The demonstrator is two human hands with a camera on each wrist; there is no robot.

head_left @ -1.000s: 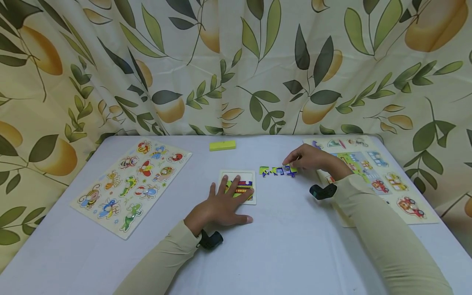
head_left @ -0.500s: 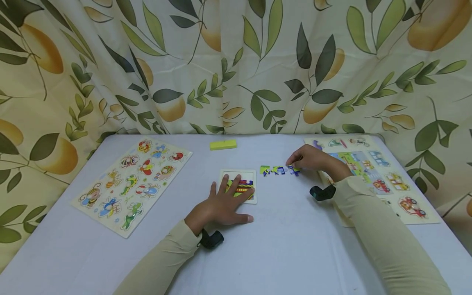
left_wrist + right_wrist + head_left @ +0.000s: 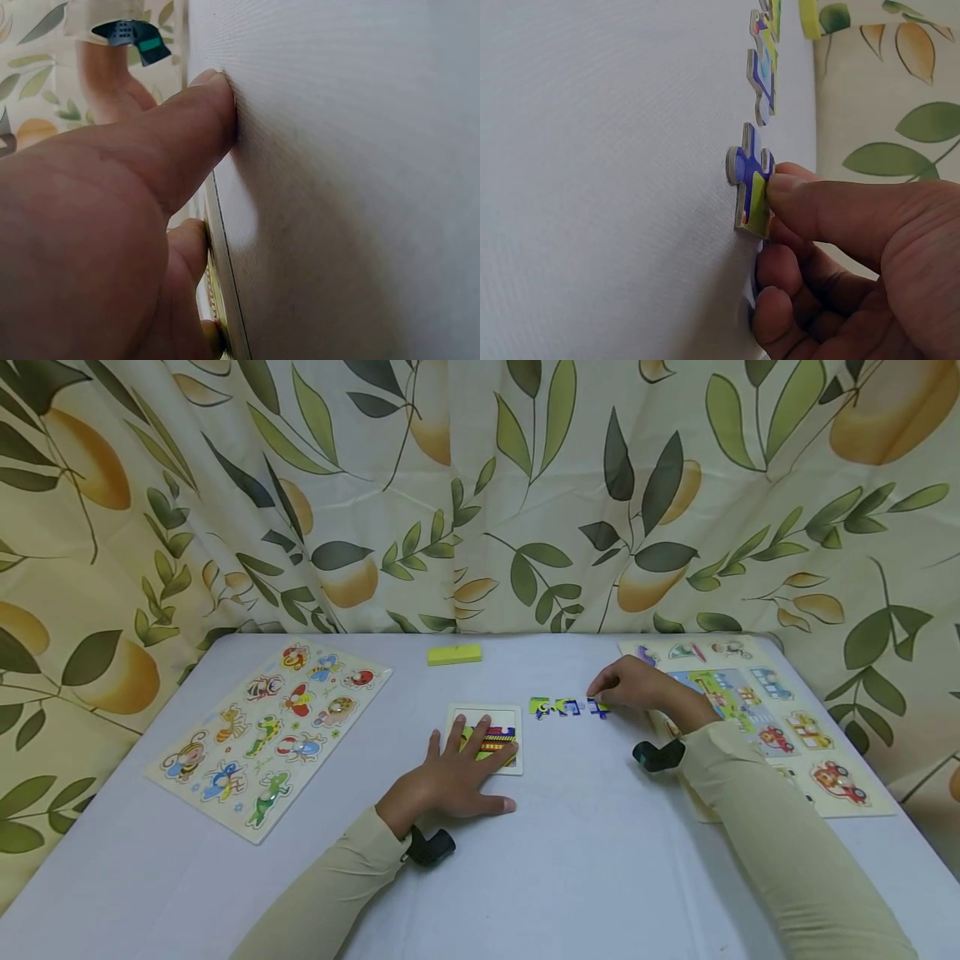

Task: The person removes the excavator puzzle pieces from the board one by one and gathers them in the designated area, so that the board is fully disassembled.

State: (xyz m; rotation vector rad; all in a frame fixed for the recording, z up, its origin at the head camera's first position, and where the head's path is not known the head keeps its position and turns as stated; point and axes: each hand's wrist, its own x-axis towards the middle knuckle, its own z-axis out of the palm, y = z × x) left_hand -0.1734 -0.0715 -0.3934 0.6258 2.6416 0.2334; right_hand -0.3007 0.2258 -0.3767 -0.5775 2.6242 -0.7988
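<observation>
My left hand (image 3: 457,777) lies with fingers spread over a small white-framed puzzle tray (image 3: 455,712), whose red, yellow and green picture shows between the fingers. In the left wrist view the thumb (image 3: 187,139) is stretched out onto the white cloth, beside the tray's edge. With thumb and forefinger my right hand (image 3: 628,683) pinches a blue and green jigsaw puzzle piece (image 3: 751,184) low at the cloth. To its left, two more jigsaw pieces lie in a row: a middle piece (image 3: 567,706) and a greener piece (image 3: 539,706).
A board of insect pictures (image 3: 266,722) lies at the left. Partly under the right arm is a board of vehicle pictures (image 3: 840,752). A yellow-green block (image 3: 453,655) sits near the back edge, before a leaf-patterned curtain (image 3: 525,527).
The pinched jigsaw piece has shifted slightly right with my right hand and turned a little, widening the gap to the middle piece. My left hand stays on the tray.
</observation>
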